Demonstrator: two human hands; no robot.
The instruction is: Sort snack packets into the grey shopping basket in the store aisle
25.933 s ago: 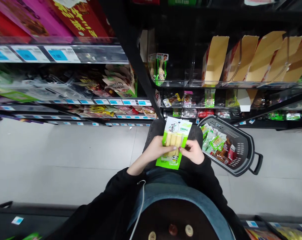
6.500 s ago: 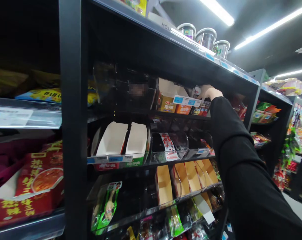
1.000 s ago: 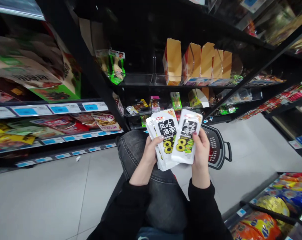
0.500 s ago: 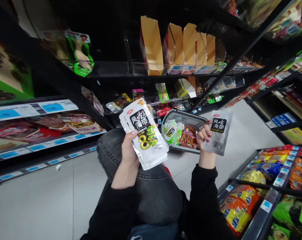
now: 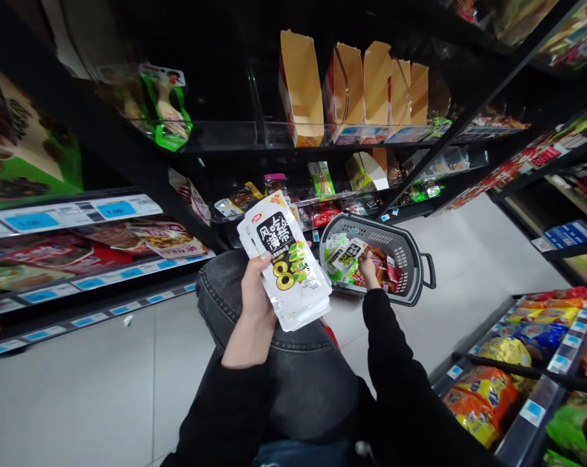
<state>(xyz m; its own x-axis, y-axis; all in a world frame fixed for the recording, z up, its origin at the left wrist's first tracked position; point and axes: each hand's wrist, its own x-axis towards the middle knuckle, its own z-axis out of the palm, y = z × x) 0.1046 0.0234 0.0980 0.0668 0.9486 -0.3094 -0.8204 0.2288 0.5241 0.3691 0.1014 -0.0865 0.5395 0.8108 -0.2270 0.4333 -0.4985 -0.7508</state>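
My left hand point(image 5: 254, 293) is closed round a stack of white snack packets point(image 5: 287, 259) with a black label and a yellow 8, held upright over my knee. My right hand point(image 5: 370, 271) reaches down into the grey shopping basket point(image 5: 412, 259) on the floor. Its fingers pinch the edge of one more white snack packet point(image 5: 350, 251), which lies on top of the green and red packets in the basket.
Black shelves stand in front, with open cardboard display boxes point(image 5: 300, 84) and a hanging green packet point(image 5: 169, 107). A low shelf of yellow and blue bags point(image 5: 497, 383) is at the right. My grey-jeaned knee point(image 5: 298, 370) is between my arms, above a pale tiled floor point(image 5: 79, 389).
My right hand has carried one packet from beside the stack down into the basket. My left hand keeps the stack in about the same place.
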